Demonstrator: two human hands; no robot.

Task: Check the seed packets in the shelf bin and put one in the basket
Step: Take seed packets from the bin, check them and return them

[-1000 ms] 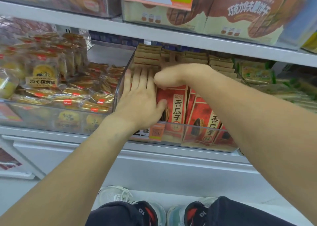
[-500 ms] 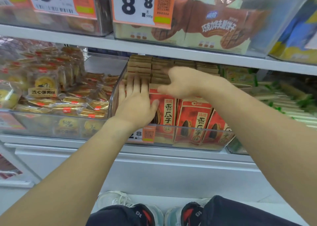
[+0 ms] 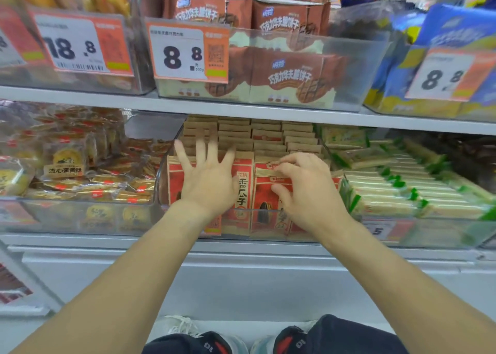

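Note:
A clear shelf bin (image 3: pixel 161 181) holds several rows of red and kraft-brown seed packets (image 3: pixel 245 189) standing upright. My left hand (image 3: pixel 206 181) lies flat with fingers spread over the front packets at the bin's left side. My right hand (image 3: pixel 303 189) is at the front packet of the row further right, with curled fingers over its top edge and the thumb against its face, pinching it. No basket is in view.
A bin of yellow pastry packs (image 3: pixel 67 165) stands to the left, a bin of green and white bars (image 3: pixel 402 181) to the right. The shelf above (image 3: pixel 268 112) carries brown biscuit boxes (image 3: pixel 290 77) and price tags. My shoes (image 3: pixel 204 340) show below.
The view has tilted upward. My right hand has come forward from the back rows to the front packet. My left hand's fingers have spread wider.

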